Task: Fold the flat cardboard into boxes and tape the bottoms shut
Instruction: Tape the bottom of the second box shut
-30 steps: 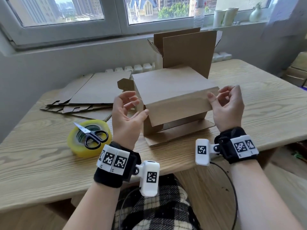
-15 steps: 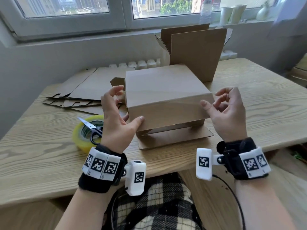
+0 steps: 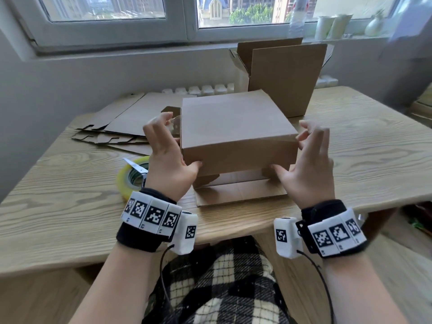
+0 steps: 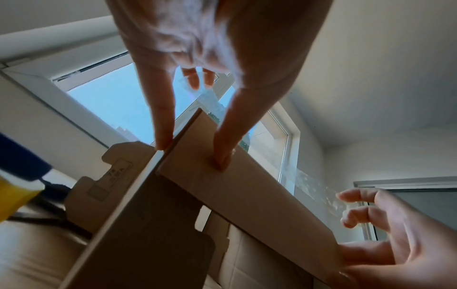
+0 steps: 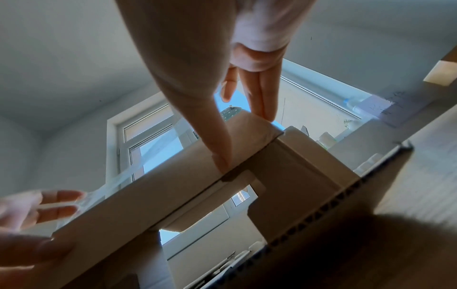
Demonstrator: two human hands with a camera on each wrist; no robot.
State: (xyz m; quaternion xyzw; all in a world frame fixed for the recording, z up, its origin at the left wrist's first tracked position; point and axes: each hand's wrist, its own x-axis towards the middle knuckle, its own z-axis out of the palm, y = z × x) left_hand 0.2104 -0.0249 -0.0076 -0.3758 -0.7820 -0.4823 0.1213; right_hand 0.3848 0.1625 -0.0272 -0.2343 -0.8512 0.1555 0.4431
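A brown cardboard box (image 3: 233,122) lies on the wooden table (image 3: 58,206) with one flap (image 3: 240,192) flat toward me. My left hand (image 3: 168,148) is at its left side, thumb on the front face (image 4: 247,191). My right hand (image 3: 304,155) is at its right side, thumb low on that face. A clear tape strip runs over the box. The curled left fingers (image 3: 163,118) pinch one end (image 5: 99,191). The right fingers (image 4: 358,197) pinch the other end (image 4: 319,187). The box underside is hidden.
A yellow tape roll (image 3: 127,181) with scissors (image 3: 135,166) on it sits left of my left wrist. Flat cardboard sheets (image 3: 131,118) are stacked at the back left. An upright open box (image 3: 285,78) stands behind. Cups and a vase line the windowsill.
The box has turned square to me and sits closer. Both hands have come down against its sides, and the right thumb now rests on the front face.
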